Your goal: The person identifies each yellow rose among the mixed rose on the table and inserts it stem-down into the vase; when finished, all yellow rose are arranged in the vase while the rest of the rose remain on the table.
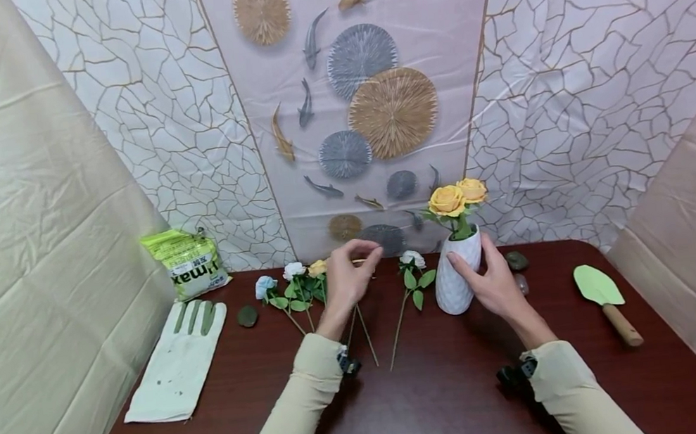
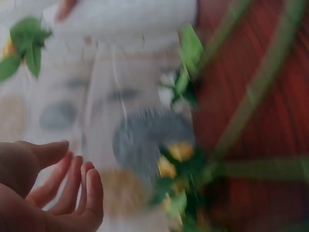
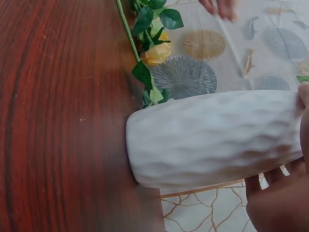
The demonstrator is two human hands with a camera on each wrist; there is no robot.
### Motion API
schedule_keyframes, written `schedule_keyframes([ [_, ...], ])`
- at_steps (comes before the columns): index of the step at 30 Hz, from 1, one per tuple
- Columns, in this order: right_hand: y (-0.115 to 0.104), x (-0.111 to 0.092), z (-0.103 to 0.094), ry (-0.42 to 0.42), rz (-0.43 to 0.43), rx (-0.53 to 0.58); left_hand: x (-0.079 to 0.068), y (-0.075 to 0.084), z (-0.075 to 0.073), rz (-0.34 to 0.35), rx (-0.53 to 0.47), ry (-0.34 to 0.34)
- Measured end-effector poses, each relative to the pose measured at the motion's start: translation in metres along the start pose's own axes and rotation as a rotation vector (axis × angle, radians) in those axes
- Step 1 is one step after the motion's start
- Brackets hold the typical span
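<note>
White vase [image 1: 452,289], right of centre in the head view, leans slightly rightward in that frame; whether its base touches the table [image 1: 419,407] I cannot tell. The right hand [image 1: 497,287] holds it, thumb in front, while the left hand [image 1: 347,282], near the middle of the frame, hovers with thumb and fingertips apart and nothing in that grip. A loosening right grip could let the vase slip, or the blooms at its mouth could make it top-heavy and tip it; a low sweep of the left hand might scatter the stems below.

Counted: one vase; two yellow roses [image 1: 447,201] in it; on the table, one blue flower [image 1: 264,287], two white flowers [image 1: 294,271] and at least one yellow flower [image 1: 317,269], others perhaps hidden by the left hand. Further out: two dark stones [image 1: 247,317], one pale stone [image 1: 522,284], one trowel [image 1: 603,295] at far right, one glove [image 1: 173,373] at lower left, one green bag [image 1: 193,270] above it.
</note>
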State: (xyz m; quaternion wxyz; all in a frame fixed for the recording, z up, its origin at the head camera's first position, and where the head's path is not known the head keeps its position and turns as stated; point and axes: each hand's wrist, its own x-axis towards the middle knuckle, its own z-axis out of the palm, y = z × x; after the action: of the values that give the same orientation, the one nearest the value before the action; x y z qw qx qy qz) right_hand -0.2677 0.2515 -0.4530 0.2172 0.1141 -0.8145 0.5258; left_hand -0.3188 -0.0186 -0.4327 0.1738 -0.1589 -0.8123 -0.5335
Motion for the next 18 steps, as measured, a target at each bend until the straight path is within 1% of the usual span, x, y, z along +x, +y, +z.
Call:
schedule_keyframes([
  [3, -0.013, -0.002, 0.0, -0.011, 0.004, 0.001, -0.003, -0.019, -0.026, -0.085, 0.087, 0.052],
  [5, -0.021, -0.004, -0.003, -0.02, 0.013, -0.003, -0.007, -0.029, -0.037, -0.139, 0.151, 0.066],
  [7, -0.025, -0.006, -0.004, -0.027, 0.019, -0.007, -0.01, -0.037, -0.044, -0.186, 0.195, 0.047],
  [9, -0.028, -0.006, -0.004, -0.028, 0.023, -0.01, -0.013, -0.043, -0.048, -0.241, 0.24, -0.012],
  [13, -0.027, -0.005, -0.003, -0.025, 0.019, -0.011, -0.017, -0.047, -0.052, -0.373, 0.262, -0.19],
  [15, -0.025, -0.004, -0.002, -0.025, 0.012, -0.008, -0.019, -0.047, -0.053, -0.43, 0.237, -0.266],
  [18, -0.013, -0.001, 0.0, -0.022, 0.008, 0.008, -0.022, -0.045, -0.054, -0.498, 0.188, -0.36],
])
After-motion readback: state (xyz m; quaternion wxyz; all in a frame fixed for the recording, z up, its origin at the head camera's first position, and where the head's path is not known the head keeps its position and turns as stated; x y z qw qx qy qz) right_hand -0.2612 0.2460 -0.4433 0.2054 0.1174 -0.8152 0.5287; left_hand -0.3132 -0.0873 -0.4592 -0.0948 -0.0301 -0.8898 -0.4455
